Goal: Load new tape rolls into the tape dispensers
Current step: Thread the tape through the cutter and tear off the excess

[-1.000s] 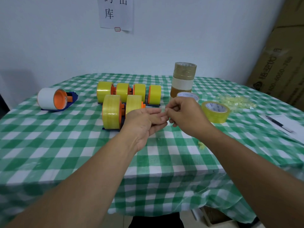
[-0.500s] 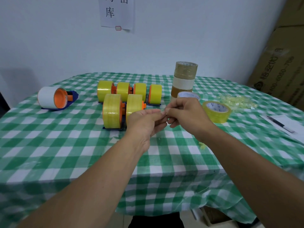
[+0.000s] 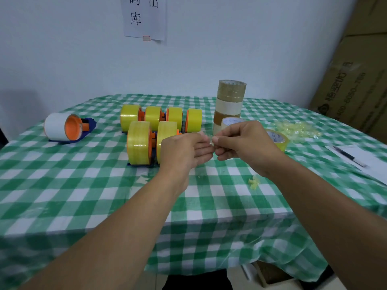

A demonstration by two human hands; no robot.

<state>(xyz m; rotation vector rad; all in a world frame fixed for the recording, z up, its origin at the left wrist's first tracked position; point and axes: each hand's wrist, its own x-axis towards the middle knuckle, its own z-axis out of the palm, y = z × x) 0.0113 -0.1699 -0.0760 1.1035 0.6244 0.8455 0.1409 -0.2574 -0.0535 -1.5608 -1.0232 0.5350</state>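
Tape scrap (image 3: 211,143), small and clear, is sitting between your fingertips, held up over the surface (image 3: 83,195). Your left hand (image 3: 184,149) and right hand (image 3: 245,143) are both pinching it, fingers curled. Loose yellow roll (image 3: 279,139) is lying flat just beyond and to the right of the right hand, core pointing up, so that hand is sitting nearer. Loaded dispensers (image 3: 139,143) are standing just behind the left hand, roll axes running left to right. White-roll dispenser (image 3: 67,127) is sitting far left.

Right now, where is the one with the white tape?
The dispenser with the white roll sits at the far left of the checked table in the head view, alone, left of the cluster of yellow dispensers.
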